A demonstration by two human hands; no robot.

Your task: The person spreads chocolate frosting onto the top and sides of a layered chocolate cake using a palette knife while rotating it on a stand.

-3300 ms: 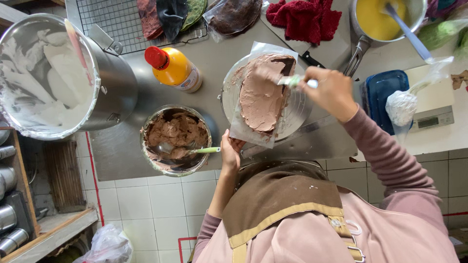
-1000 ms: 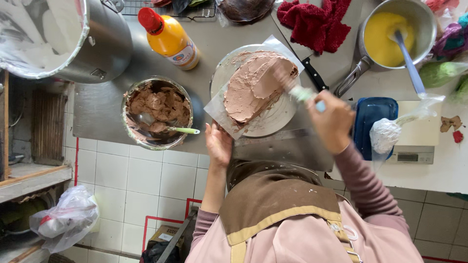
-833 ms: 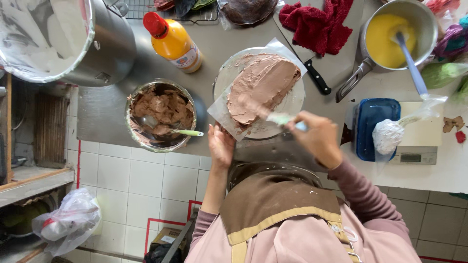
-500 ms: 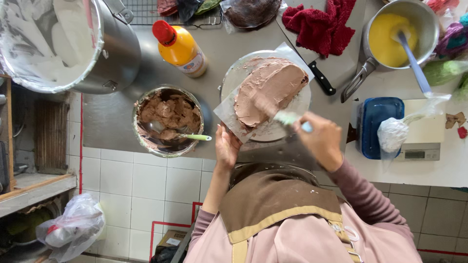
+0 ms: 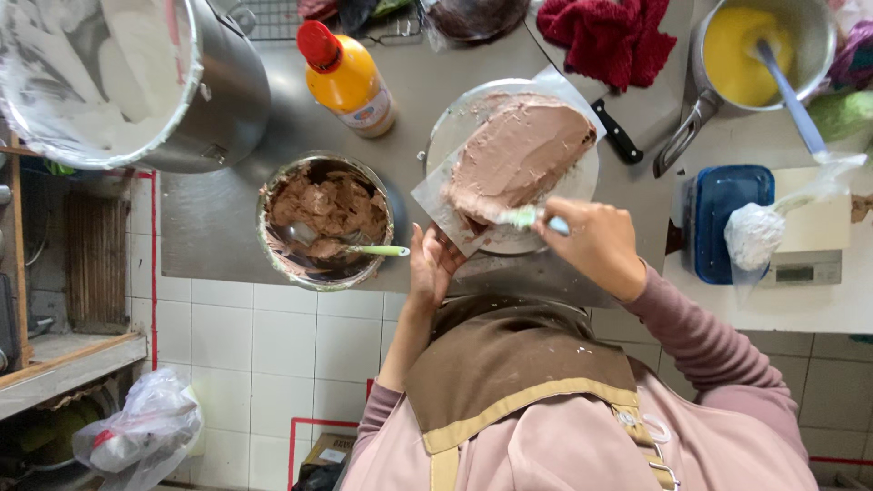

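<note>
Brown frosting is being spread over the cake (image 5: 520,155) with a spatula (image 5: 527,218) pinched in the right hand (image 5: 596,245), while the paper (image 5: 441,205) is steadied by the left hand (image 5: 432,264), its grip spread flat.

Bare counter (image 5: 214,214) between pot (image 5: 195,109) and bowl (image 5: 323,223)

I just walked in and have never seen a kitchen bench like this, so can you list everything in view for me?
cake: one, brown frosted, on the round plate mid-counter
spatula: one, pale handle, at the cake's near edge
bowl of brown frosting: one, metal, left of the plate, a green-handled utensil in it
big pot: one, metal, white-smeared, far left
bottle: one, orange, red cap, behind the bowl
knife: one, black handle, right of the plate
red cloth: one, top
saucepan: one, yellow contents, top right
blue box: one, right
scale: one, white, far right
left hand: at the plate's near edge
right hand: grip on the spatula
</note>
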